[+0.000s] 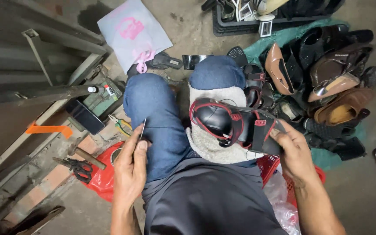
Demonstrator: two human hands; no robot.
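1. Many worn shoes are lying in a pile of shoes (327,82) on green sheeting at the person's right, well apart from the work in hand; whether any of these are finished I cannot tell.
2. One black sandal with red trim (236,124) is lying sole-side out across a pale fleecy cloth (212,146) on the right knee. Judging from this, stitching on this sandal is under way and not complete: a thin thread seems to be trailing near its edge, but no finished seam is showing.
3. The right hand (294,154) is closing around the sandal's heel end, fingers over the top strap, thumb underneath, forearm coming in from the lower right.
4. The left hand (131,167) is resting against the left thigh, thumb and forefinger pinching a slim needle-like awl (143,128) that is pointing upward; it is sitting well apart from the sandal.
5. Both hands are working separately, each clamped on its own item.
6. Small tools are lying on the floor at the left: a hammer (85,155), black scissors (77,167) and green-handled pliers (120,124) beside a red plastic bag (103,178).
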